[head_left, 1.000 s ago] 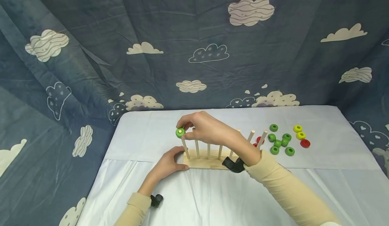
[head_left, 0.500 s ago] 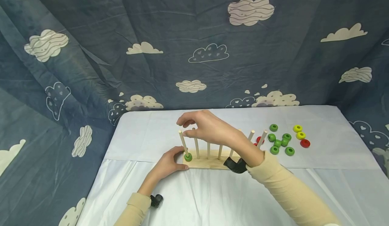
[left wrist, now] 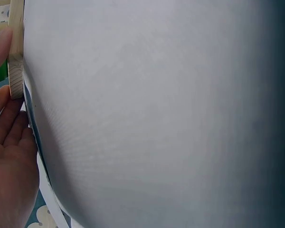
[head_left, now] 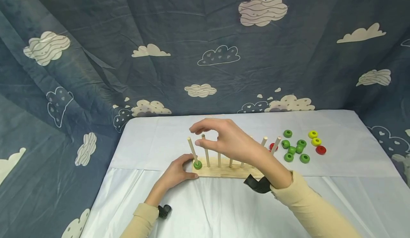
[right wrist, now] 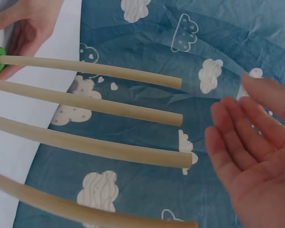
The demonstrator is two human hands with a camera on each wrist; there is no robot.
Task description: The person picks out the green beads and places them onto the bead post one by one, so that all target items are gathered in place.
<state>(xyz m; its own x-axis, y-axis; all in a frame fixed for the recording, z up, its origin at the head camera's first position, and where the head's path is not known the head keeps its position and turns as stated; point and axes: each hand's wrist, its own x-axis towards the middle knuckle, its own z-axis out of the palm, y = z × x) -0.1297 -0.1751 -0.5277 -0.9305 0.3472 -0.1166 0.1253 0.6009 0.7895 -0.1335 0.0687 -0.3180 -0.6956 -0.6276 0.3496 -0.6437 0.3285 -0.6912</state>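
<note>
A green bead has dropped down the peg at the left edge of the rack — apparently seated — the right hand empty, fingers apart, the left hand clasping that end.

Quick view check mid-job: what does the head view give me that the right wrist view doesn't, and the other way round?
Only the head view: loose green beads, yellow beads and red beads lying on the white cloth, plus both beige sleeves.

Only the right wrist view: the palm side of the right hand; the head view shows its back.

Both: wooden pegs, the green bead around the foot of the end peg, the left hand beside it, the white cloth and the cloud-print backdrop.
</note>
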